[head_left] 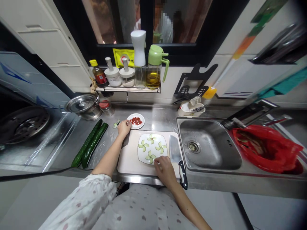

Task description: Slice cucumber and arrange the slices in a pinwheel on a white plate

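Note:
A square white plate [153, 143] lies on the pale cutting board [127, 163], with curved cucumber slices [143, 146] arranged in several pinwheels. A reddish spot shows in the far pinwheel. My right hand [165, 171] is over the plate's near edge, fingertips drawn together at the nearest pinwheel; anything between them is too small to make out. Farther back, my left hand [124, 127] has its fingers closed at the left rim of a small round white plate [142, 125]. Chopped red pieces [135, 120] lie in this small plate. A knife [176, 150] rests on the board's right side.
Two whole cucumbers [92, 143] and some cucumber scraps [116, 124] lie left. A lidded pot [83, 105] and red-lidded jar [106, 108] stand behind. A seasoning rack [129, 90] hangs above. Right are the sink [211, 143] and a red plastic bag [266, 148].

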